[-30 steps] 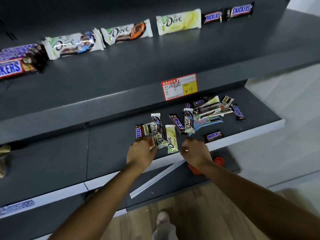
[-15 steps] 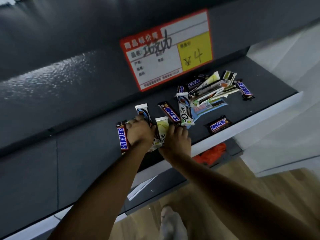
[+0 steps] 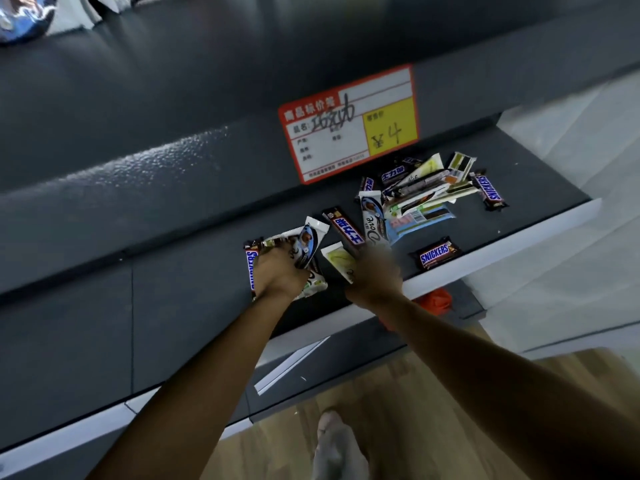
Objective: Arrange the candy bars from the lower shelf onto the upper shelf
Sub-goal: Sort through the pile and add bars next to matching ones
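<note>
Left hand (image 3: 280, 271) grips a bunch of white Dove bars (image 3: 308, 244) on the lower shelf (image 3: 540, 178), just beside a Snickers bar (image 3: 252, 268). Right hand (image 3: 375, 277) is motion-blurred over a yellow Dove bar (image 3: 337, 263); its grip cannot be determined. Remaining candy bars (image 3: 426, 192) lie heaped further right, below the price tag (image 3: 349, 123).
</note>
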Demonstrator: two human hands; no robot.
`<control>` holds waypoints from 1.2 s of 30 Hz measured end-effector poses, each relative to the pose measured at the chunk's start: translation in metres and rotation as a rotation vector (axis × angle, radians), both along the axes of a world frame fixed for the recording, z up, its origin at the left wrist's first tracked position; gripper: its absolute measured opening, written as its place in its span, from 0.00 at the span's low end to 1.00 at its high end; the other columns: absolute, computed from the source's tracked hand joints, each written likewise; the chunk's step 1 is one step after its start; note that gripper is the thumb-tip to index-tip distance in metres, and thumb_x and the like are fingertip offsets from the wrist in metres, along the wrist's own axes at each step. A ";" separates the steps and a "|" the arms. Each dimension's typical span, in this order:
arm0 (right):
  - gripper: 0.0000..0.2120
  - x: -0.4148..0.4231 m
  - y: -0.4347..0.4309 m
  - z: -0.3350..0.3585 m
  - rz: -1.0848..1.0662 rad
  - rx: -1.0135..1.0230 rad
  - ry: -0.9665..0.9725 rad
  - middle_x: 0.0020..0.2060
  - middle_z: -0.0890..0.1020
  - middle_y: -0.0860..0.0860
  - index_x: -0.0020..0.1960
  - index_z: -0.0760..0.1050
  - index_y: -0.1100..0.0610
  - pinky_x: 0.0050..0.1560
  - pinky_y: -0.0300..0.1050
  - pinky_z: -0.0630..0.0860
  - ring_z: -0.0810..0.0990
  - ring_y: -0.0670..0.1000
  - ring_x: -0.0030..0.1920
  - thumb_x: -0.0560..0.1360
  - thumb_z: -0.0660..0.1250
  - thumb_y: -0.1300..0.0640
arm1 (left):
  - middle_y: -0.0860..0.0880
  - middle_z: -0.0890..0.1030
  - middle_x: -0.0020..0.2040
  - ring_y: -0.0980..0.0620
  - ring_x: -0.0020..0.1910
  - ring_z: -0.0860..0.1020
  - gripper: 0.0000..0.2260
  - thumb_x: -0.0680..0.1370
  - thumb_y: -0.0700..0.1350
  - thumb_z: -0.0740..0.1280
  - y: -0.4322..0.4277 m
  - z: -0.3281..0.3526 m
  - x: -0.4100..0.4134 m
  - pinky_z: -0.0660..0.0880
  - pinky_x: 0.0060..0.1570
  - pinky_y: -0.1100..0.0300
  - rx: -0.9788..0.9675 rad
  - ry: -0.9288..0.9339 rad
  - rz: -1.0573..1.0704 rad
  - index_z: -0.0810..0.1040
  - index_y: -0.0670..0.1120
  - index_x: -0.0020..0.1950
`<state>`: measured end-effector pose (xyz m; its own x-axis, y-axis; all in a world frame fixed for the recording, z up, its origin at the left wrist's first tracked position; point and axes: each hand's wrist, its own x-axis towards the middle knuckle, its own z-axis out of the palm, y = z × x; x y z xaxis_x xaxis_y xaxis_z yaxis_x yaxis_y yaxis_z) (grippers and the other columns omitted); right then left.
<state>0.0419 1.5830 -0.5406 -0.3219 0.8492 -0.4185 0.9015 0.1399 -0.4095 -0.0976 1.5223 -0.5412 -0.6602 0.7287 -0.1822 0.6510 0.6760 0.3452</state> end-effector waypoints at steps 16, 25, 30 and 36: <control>0.26 0.074 -0.055 0.104 0.480 0.317 0.082 0.61 0.73 0.56 0.66 0.68 0.59 0.63 0.49 0.69 0.69 0.59 0.61 0.69 0.67 0.60 | 0.48 0.80 0.56 0.46 0.57 0.70 0.23 0.70 0.39 0.67 -0.106 0.113 0.071 0.67 0.55 0.62 0.253 0.219 -0.120 0.73 0.51 0.65; 0.26 0.107 -0.089 0.201 0.806 0.577 0.293 0.66 0.68 0.51 0.70 0.62 0.55 0.68 0.42 0.57 0.63 0.51 0.66 0.73 0.62 0.61 | 0.55 0.80 0.53 0.52 0.52 0.70 0.23 0.67 0.40 0.73 -0.148 0.221 0.102 0.69 0.51 0.64 0.526 0.442 -0.254 0.76 0.50 0.61; 0.28 0.098 -0.102 0.242 0.877 0.667 0.469 0.66 0.67 0.49 0.71 0.62 0.53 0.65 0.37 0.58 0.63 0.49 0.65 0.72 0.62 0.62 | 0.53 0.80 0.52 0.50 0.52 0.72 0.24 0.66 0.42 0.75 -0.165 0.273 0.090 0.70 0.50 0.61 0.596 0.526 -0.238 0.76 0.49 0.61; 0.27 0.073 -0.103 0.269 0.928 0.777 0.598 0.60 0.74 0.52 0.66 0.69 0.56 0.65 0.41 0.62 0.67 0.50 0.60 0.67 0.62 0.63 | 0.48 0.80 0.55 0.46 0.53 0.75 0.24 0.67 0.43 0.76 -0.184 0.317 0.058 0.67 0.51 0.63 0.626 0.585 -0.179 0.76 0.45 0.62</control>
<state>0.1150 1.4804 -0.2714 -0.8646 0.1722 0.4721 0.0617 0.9687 -0.2403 -0.0395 1.3383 -0.2245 -0.3890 0.6830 0.6182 0.9178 0.3453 0.1960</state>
